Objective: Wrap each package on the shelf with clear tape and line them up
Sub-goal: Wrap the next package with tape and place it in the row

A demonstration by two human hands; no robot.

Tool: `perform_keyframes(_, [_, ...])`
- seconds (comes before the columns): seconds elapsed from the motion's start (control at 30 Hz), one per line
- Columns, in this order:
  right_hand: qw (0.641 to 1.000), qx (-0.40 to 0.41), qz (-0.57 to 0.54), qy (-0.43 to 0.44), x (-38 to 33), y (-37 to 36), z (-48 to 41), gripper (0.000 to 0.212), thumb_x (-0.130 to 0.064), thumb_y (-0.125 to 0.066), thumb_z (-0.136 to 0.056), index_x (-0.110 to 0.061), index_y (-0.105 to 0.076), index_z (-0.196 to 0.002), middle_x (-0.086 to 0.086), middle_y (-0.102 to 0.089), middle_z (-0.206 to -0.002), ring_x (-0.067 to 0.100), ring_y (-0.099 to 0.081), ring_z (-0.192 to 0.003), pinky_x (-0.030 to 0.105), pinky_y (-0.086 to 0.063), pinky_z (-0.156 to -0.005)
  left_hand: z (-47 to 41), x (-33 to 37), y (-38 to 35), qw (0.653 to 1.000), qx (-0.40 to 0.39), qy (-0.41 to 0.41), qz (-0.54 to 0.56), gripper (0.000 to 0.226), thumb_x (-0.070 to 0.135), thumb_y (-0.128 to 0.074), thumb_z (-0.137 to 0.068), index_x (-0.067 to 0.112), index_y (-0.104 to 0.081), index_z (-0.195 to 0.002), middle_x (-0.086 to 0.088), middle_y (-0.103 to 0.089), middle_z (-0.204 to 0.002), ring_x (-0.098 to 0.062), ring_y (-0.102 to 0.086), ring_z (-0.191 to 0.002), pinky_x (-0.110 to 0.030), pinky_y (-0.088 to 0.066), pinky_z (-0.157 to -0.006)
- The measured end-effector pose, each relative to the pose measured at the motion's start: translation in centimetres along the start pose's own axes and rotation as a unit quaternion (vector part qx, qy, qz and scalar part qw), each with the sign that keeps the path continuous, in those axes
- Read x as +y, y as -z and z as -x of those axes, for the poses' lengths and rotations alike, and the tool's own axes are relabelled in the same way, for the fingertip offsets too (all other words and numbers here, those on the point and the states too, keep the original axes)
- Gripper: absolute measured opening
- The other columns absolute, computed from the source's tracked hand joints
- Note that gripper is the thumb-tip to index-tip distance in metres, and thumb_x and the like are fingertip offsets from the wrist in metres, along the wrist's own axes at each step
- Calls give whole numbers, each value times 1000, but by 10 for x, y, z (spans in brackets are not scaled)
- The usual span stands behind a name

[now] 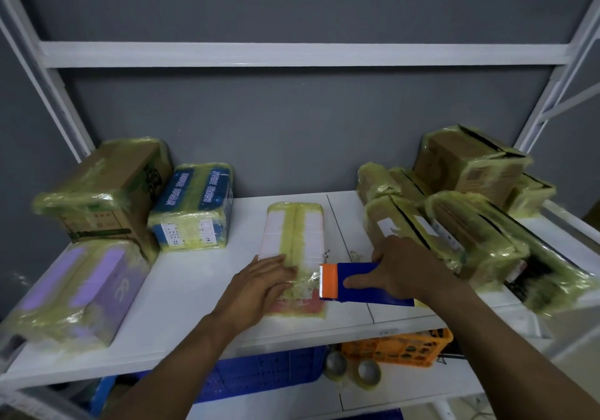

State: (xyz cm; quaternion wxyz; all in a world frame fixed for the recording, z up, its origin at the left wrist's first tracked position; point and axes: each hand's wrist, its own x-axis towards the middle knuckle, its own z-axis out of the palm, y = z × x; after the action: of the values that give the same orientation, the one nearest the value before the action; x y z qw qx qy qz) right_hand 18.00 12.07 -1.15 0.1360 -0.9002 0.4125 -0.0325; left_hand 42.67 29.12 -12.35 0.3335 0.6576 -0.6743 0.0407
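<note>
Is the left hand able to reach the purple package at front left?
Probably yes: only bare shelf lies between the left hand and the purple package, though it presses the white package.

One wide-angle camera, worn on the head, faces forward and down at the shelf [181,289] from just in front of it, within arm's reach. The left hand [263,281] and the right hand [402,267], holding a dispenser [376,294], reach in from the bottom edge to just below centre. The wall [292,127] and a rail [292,54] fill the top, and the uprights [42,72] lean outward at both sides.
</note>
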Motion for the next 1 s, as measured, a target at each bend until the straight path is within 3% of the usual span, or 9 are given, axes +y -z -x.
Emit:
perform_keyframes(0.13, [1000, -12, -2, -8, -1, -4, 0, 84, -89, -73, -57, -13, -74, -91, 0, -71, -86, 10, -64, -74, 19, -46, -60, 3, 5, -4, 998, -43, -29, -47, 56, 21, -73, -93, 40, -55, -143, 12, -60, -137, -17, -46, -138, -40, -32, -118])
perform_keyframes(0.23, [1000, -21, 0, -7, 0, -3, -3, 81, -88, -73, -59, -13, -74, -87, 0, -70, -82, 10, -64, -73, 22, -48, -62, 0, 8, -9, 997, -16, -17, -68, 47, 30, -74, -91, 43, -63, -134, 13, -64, -128, -15, -50, -134, -53, -20, -121])
perform_keyframes(0.3, [1000, -27, 3, -7, 1, -3, -4, 79, -88, -72, -59, -14, -74, -87, -1, -70, -82, 9, -64, -73, 22, -48, -62, -4, 15, -13, 998, 15, 9, -60, 34, 48, -71, -89, 43, -71, -122, 19, -66, -120, -6, -52, -128, -51, -17, -122])
perform_keyframes(0.37, [999, -34, -2, -9, 1, -3, -5, 78, -89, -72, -59, -14, -74, -83, -2, -69, -79, 9, -64, -71, 21, -47, -60, -11, 21, -18, 998, 30, 19, -47, 29, 55, -69, -88, 38, -76, -111, 20, -67, -116, -2, -54, -121, -46, -26, -122])
perform_keyframes(0.53, [999, -27, -16, -13, 1, -8, -4, 85, -89, -71, -60, -11, -76, -95, 2, -72, -90, 12, -66, -80, 22, -48, -65, -12, 23, -27, 999, 20, 8, -40, 23, 33, -69, -95, 27, -73, -117, 15, -70, -124, -10, -56, -129, -37, -34, -116])
perform_keyframes(0.7, [997, -40, -59, -2, -2, -11, 1, 74, -85, -73, -62, -12, -71, -76, 1, -67, -71, 12, -66, -65, 20, -43, -58, -9, 10, -17, 999, 17, -11, -34, 23, 36, -65, -97, 27, -72, -118, 14, -70, -121, -12, -58, -126, -37, -40, -112])
perform_keyframes(0.83, [998, -36, -51, 7, 6, -5, 7, 78, -88, -72, -59, -14, -74, -81, 1, -70, -80, 12, -67, -73, 19, -47, -62, -3, -10, 2, 1000, 24, 15, -5, 26, 36, -59, -101, 36, -66, -126, 21, -65, -126, -3, -52, -130, -25, -21, -121])
perform_keyframes(1.0, [999, -27, -22, 3, 14, -4, 7, 77, -88, -70, -61, -15, -74, -85, -2, -70, -84, 10, -67, -76, 23, -52, -72, 3, -4, -3, 999, -3, -20, -42, 38, 29, -58, -102, 42, -60, -138, 15, -64, -126, -9, -49, -134, -42, -16, -125])
